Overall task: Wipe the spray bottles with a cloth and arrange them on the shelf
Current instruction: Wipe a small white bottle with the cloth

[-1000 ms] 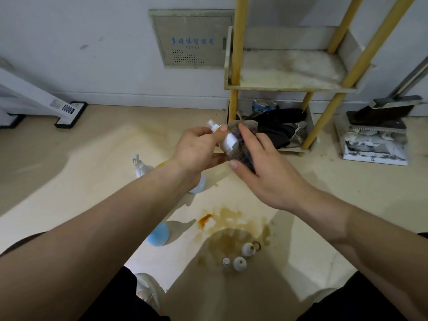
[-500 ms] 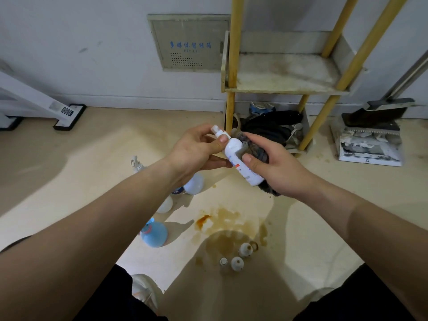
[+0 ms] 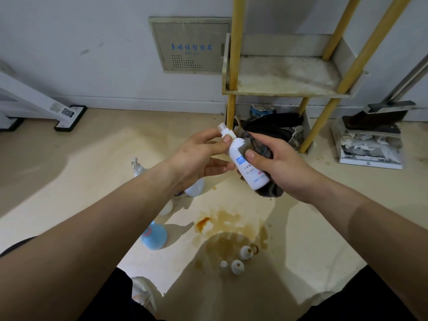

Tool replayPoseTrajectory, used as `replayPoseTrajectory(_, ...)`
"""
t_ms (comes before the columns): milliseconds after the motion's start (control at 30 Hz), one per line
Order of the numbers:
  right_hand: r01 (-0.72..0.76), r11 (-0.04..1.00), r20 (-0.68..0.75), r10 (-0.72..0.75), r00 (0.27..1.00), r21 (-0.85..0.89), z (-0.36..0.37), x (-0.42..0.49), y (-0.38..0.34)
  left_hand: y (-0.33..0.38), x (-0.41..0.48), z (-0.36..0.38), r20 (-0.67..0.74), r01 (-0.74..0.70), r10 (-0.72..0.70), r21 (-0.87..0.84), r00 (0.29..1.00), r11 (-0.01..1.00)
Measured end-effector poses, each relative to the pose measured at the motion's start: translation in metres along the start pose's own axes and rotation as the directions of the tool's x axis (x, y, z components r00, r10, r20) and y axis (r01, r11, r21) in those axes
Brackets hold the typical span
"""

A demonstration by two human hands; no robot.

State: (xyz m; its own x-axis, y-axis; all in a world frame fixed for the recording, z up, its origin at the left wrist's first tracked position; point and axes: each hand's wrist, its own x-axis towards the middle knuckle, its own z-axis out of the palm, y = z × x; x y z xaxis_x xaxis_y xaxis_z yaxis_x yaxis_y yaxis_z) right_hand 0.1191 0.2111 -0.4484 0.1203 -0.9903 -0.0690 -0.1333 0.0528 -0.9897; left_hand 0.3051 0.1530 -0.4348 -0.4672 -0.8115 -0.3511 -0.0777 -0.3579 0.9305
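Observation:
A white spray bottle [image 3: 247, 165] with a blue label is held tilted in front of me, nozzle up and to the left. My left hand [image 3: 199, 156] pinches its neck just under the nozzle. My right hand [image 3: 280, 165] presses a dark grey cloth [image 3: 266, 186] against the bottle's far side, thumb on the front. Behind stands the shelf [image 3: 284, 75] with yellow poles, its dusty middle board bare. Other spray bottles wait on the floor under my left arm: a white one [image 3: 136, 166], a pale one [image 3: 195, 187] and a blue one [image 3: 154, 237].
Three small white bottles [image 3: 238, 260] stand in a brown stain on the floor near my knees. Dark clutter [image 3: 271, 128] fills the shelf's bottom tier. A broom and dustpan [image 3: 372, 133] sit at the right, a white stand base [image 3: 69, 117] at the left.
The cloth has slid from wrapping the bottle's top down to its lower half, uncovering the white body and label. Both hands sit slightly lower and the bottle tilts more.

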Motion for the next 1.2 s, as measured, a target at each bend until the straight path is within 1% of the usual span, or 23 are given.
replayPoseTrajectory(33,0.002,1.0,-0.01,-0.002,1.0,-0.007,0.0,0.0,-0.001,-0.001,0.0,0.001,-0.045,-0.014,0.015,0.024,0.999,1.0)
replayPoseTrajectory(100,0.032,0.992,-0.05,-0.038,0.998,-0.121,0.005,0.0,-0.001,-0.002,0.001,0.007,-0.131,-0.021,0.023,0.015,0.991,1.0)
replayPoseTrajectory(167,0.075,0.969,-0.072,-0.094,0.993,-0.237,0.016,-0.003,0.001,-0.005,0.0,0.015,-0.203,-0.015,0.005,-0.047,0.979,0.999)
replayPoseTrajectory(267,0.117,0.948,-0.069,-0.143,0.987,-0.295,0.026,-0.005,0.005,-0.008,0.001,0.022,-0.247,-0.002,-0.029,-0.124,0.968,0.992)
replayPoseTrajectory(300,0.103,0.957,-0.08,-0.129,0.988,-0.273,0.024,-0.005,0.004,-0.008,0.001,0.022,-0.231,0.005,-0.038,-0.142,0.972,0.99)
replayPoseTrajectory(400,0.042,0.993,-0.149,-0.058,0.987,-0.109,0.015,-0.002,0.002,-0.003,0.001,0.019,-0.121,0.014,-0.042,-0.226,0.992,0.974)
replayPoseTrajectory(433,0.03,0.997,-0.171,-0.041,0.984,-0.068,0.013,-0.002,0.002,-0.003,0.0,0.016,-0.095,0.008,-0.028,-0.205,0.995,0.979)
replayPoseTrajectory(533,0.012,1.0,-0.185,-0.012,0.983,-0.004,0.011,-0.002,0.005,-0.005,-0.001,0.012,-0.046,-0.047,0.046,-0.01,0.998,0.999)
replayPoseTrajectory(567,0.005,1.0,-0.181,-0.004,0.983,0.001,0.012,-0.002,0.006,-0.007,-0.001,0.012,-0.03,-0.063,0.064,0.028,0.998,0.998)
replayPoseTrajectory(633,0.003,1.0,-0.172,-0.006,0.985,-0.019,0.015,-0.003,0.006,-0.01,-0.001,0.013,-0.013,-0.088,0.089,0.043,0.996,0.995)
replayPoseTrajectory(733,0.025,0.995,-0.201,-0.045,0.979,-0.101,0.021,-0.005,0.006,-0.013,0.0,0.017,-0.034,-0.136,0.136,0.001,0.99,0.991)
replayPoseTrajectory(800,0.03,0.983,-0.234,-0.074,0.97,-0.184,0.022,-0.005,0.006,-0.016,0.001,0.021,-0.092,-0.159,0.16,0.022,0.983,0.987)
replayPoseTrajectory(867,0.036,0.96,-0.248,-0.108,0.963,-0.278,0.023,-0.005,0.007,-0.022,0.002,0.024,-0.147,-0.157,0.162,0.049,0.976,0.986)
replayPoseTrajectory(933,0.032,0.947,-0.239,-0.113,0.964,-0.319,0.024,-0.005,0.01,-0.027,0.004,0.026,-0.179,-0.138,0.14,0.023,0.974,0.99)
replayPoseTrajectory(1000,0.032,0.958,-0.227,-0.1,0.969,-0.286,0.025,-0.005,0.012,-0.028,0.004,0.027,-0.205,-0.114,0.096,-0.077,0.974,0.99)
replayPoseTrajectory(1067,0.023,0.976,-0.208,-0.069,0.976,-0.214,0.024,-0.003,0.013,-0.026,0.004,0.026,-0.227,-0.087,0.05,-0.155,0.973,0.984)
replayPoseTrajectory(1133,0.003,0.986,-0.205,-0.038,0.978,-0.166,0.021,-0.001,0.014,-0.026,0.004,0.025,-0.226,-0.069,0.026,-0.185,0.974,0.98)
replayPoseTrajectory(1200,-0.025,0.992,-0.232,-0.005,0.973,-0.123,0.019,0.001,0.014,-0.028,0.004,0.023,-0.203,-0.062,0.019,-0.204,0.979,0.977)
